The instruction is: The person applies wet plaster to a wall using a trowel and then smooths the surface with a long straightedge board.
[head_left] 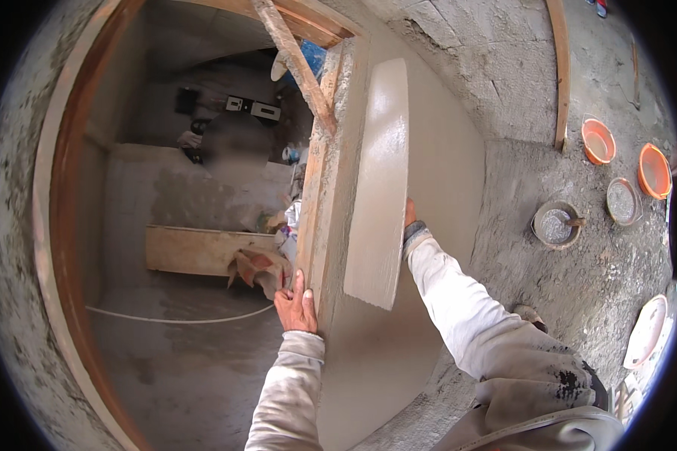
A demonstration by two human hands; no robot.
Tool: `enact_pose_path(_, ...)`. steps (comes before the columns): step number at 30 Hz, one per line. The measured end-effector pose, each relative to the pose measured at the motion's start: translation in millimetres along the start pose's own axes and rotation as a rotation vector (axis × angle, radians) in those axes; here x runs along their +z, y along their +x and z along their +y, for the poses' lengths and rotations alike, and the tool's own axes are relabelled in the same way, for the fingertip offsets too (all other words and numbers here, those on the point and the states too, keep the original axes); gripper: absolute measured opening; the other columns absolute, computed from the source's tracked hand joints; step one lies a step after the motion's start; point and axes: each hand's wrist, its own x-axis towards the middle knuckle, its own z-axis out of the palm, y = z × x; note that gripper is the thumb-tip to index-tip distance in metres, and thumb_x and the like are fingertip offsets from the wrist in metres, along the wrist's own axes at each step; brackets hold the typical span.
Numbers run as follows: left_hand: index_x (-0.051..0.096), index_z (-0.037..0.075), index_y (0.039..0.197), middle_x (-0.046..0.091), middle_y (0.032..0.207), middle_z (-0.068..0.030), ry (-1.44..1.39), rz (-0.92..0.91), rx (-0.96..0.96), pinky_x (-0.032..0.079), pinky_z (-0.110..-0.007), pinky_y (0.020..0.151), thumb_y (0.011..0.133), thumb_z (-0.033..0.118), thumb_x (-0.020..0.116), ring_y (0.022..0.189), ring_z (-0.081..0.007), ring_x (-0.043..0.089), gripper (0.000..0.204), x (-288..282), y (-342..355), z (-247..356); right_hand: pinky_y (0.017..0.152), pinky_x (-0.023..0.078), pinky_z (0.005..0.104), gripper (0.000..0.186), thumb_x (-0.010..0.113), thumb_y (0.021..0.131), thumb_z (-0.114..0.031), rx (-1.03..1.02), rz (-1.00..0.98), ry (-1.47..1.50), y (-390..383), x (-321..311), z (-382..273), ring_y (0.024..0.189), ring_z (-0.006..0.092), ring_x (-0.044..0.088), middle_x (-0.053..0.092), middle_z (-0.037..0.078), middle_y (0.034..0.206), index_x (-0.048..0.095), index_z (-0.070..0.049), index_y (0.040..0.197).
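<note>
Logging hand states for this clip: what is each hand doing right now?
Left hand: open, fingers resting flat against the wooden guide strip.
Right hand: mostly hidden behind the long float it holds against the wet plaster; grip cannot be told.

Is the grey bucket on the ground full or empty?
Partly full. The grey bucket stands upright on the ground with grey, gritty stuff inside below its rim and a handle sticking out. How deep it goes cannot be told.

Rough grey cement floor spreads right, carrying orange buckets; left, a wooden door frame opens onto a dim room.
</note>
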Motion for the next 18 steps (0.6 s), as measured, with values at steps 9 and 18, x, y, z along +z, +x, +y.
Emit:
enact_pose_path(9,0.042,0.001,0.128,0.044,0.118,-0.0192,-0.219,-0.094,-0.092,0.03,-0.036,0.095,0.093,0.031,0.033,0.109,-0.0298,0.041,0.047,-2.8,4.0,10.3,0.072,0.048,0.0321,0.035,0.049,0.088,-0.024,-0.036,0.032,-0.112,-10.4,23.2,-21.6,0.083,0.021,0.06,0.064,0.015,0.091,0.052,0.005,0.107)
enact_pose_path(18,0.045,0.002,0.126,0.045,0.116,-0.0225,-0.254,-0.066,-0.109,0.033,-0.038,0.094,0.092,0.029,0.038,0.107,-0.0329,0.044,0.044,0.4,7.9,13.7,0.072,0.047,0.0339,0.028,0.048,0.086,-0.02,-0.067,-0.003,-0.129,29.0,13.2,-31.1,0.081,0.0234,0.06,0.063,0.016,0.088,0.054,0.004,0.1)
